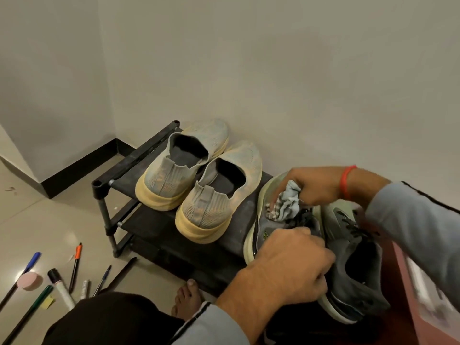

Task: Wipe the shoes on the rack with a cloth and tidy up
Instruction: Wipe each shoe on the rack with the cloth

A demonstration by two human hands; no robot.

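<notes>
1. Dim, warm indoor light is filling the room, tinting the wall (273, 70) greyish beige.
2. A glare spot is shining on the floor tiles (23, 275) at eight o'clock, suggesting an overhead lamp.
3. Soft shadows are gathering under the shoe rack (117, 185) and in the corner at nine o'clock.
4. Motion blur is smearing the right sleeve (418, 225) and the edge at four o'clock.
5. Wide-angle distortion is bending the wall lines toward the left border.
6. The pale shoes (199, 175) at centre are staying fairly sharp.

Pale slip-on shoes (199, 175): knitted mesh, matt, smooth yellowed rubbery soles.
Light blue cloth (288, 204): soft, crumpled fabric.
Black shoe rack (129, 168): matt, dusty.
Beige floor tiles (49, 220): glossy.
</notes>
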